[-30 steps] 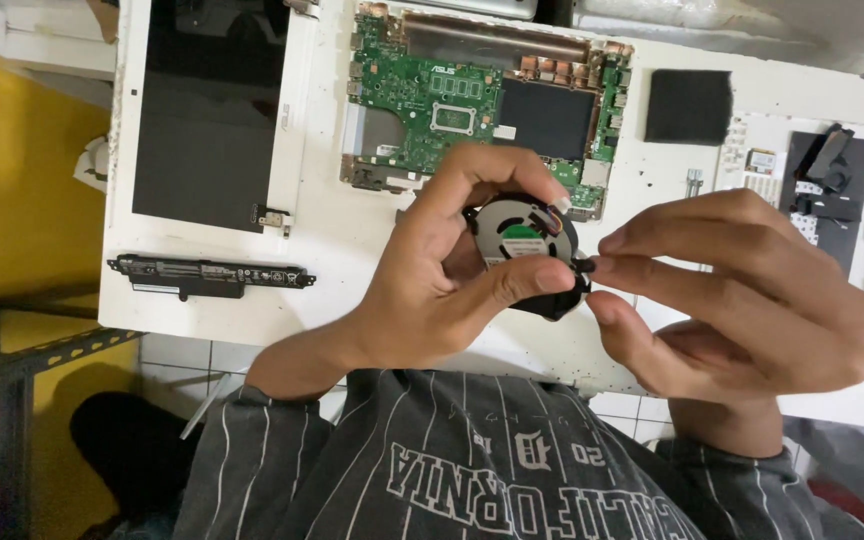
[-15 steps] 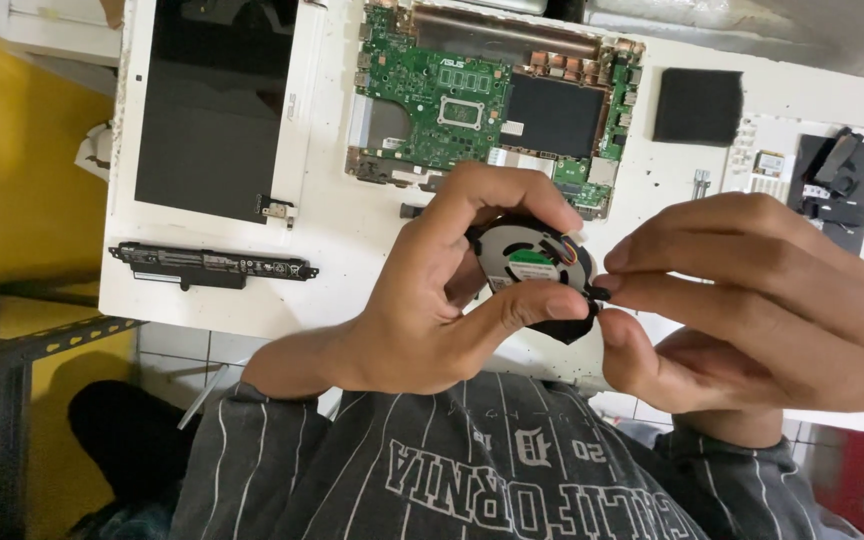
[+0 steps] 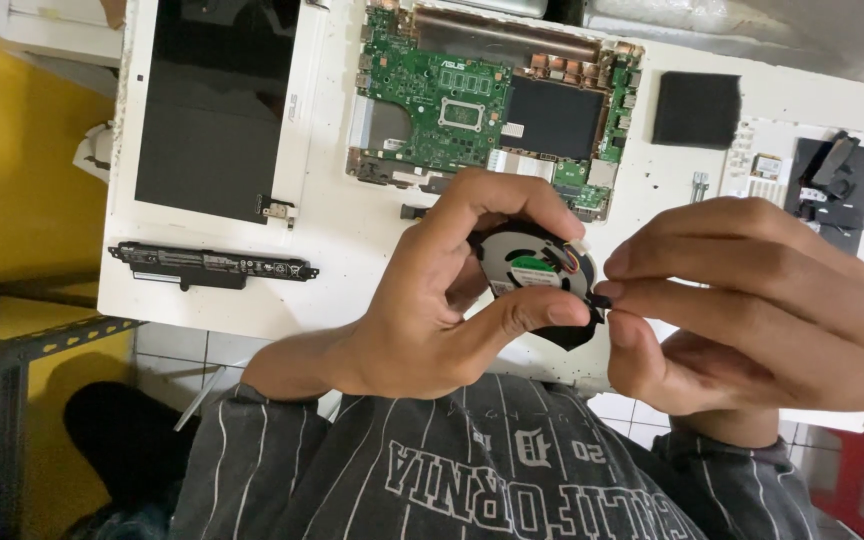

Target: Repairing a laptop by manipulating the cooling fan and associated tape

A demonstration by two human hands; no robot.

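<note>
My left hand (image 3: 432,300) grips a small black laptop cooling fan (image 3: 537,270) between thumb and fingers, just above the near edge of the white table (image 3: 352,230). A round label and thin coloured wires show on the fan's hub. My right hand (image 3: 752,300) pinches a small black piece (image 3: 600,298) at the fan's right edge, where the wires end. Behind the fan lies a green laptop motherboard (image 3: 452,100) in its open case.
A laptop screen panel (image 3: 212,110) lies at the table's left, with a long black battery bar (image 3: 212,265) along the near edge. At the right are a black square pad (image 3: 697,108) and a white part with black pieces (image 3: 822,180). Two small screws (image 3: 700,185) lie nearby.
Both hands and the fan have shifted slightly toward me and to the right in view. The grip on the fan and the pinch at its edge look the same.
</note>
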